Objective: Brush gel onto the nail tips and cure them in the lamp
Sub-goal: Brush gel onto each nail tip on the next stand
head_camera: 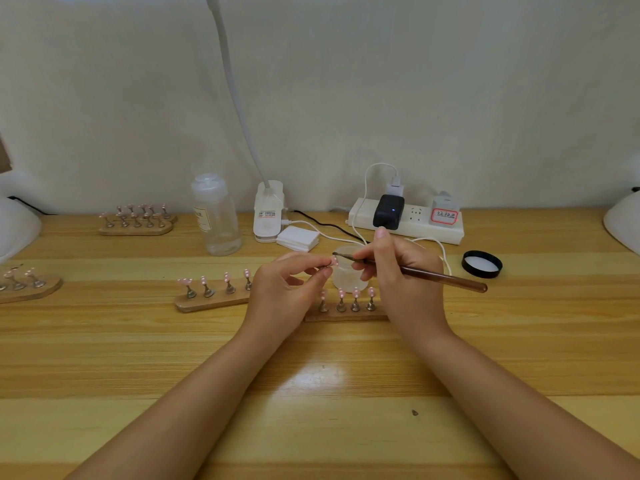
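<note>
My left hand (pixel 284 292) pinches a small metal stand with a pink nail tip (pixel 334 261) on top, lifted above the table. In my right hand (pixel 398 271) I grip a brown brush (pixel 433 273); its bristle end lies right at the nail tip, over an open frosted gel jar (pixel 348 275). Two wooden holders stand below my hands: the left holder (pixel 211 301) and the right holder (pixel 343 315) each carry several pink nail tips on metal stands. A white curing lamp (pixel 15 226) is partly in view at the left edge.
The jar's black lid (pixel 482 264) lies to the right. Behind are a clear bottle (pixel 216 216), a clip lamp base (pixel 267 213), a stack of white pads (pixel 298 238) and a power strip (pixel 408 220) with cables. More nail holders (pixel 136 221) stand far left. Another white dome (pixel 623 220) sits at the right edge.
</note>
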Motion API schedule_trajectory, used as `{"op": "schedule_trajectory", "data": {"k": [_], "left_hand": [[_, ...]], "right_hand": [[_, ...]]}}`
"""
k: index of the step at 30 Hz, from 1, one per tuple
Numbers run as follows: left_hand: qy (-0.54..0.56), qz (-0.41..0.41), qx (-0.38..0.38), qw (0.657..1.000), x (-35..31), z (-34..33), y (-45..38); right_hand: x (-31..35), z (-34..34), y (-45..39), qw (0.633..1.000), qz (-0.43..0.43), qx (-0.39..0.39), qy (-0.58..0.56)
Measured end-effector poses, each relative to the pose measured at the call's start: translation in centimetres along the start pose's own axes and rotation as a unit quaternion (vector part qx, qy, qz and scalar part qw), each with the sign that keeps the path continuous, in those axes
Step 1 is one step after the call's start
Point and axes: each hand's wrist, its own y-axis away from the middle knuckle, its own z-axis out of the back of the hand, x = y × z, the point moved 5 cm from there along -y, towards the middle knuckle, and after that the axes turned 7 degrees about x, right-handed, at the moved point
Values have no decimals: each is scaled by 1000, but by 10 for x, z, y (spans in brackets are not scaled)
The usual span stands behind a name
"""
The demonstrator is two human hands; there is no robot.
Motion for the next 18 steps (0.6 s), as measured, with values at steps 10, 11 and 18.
{"op": "schedule_trajectory", "data": {"k": [10,11,18], "left_hand": [[23,6,-8,1000,2,1,0],[26,5,-9,1000,1,1,0],[25,2,-8,1000,1,1,1]], "right_hand": [[3,-2,3,999,-24,6,-48],[3,-2,3,998,-26,4,-52],[1,2,1,997,-30,-32,-56]]}}
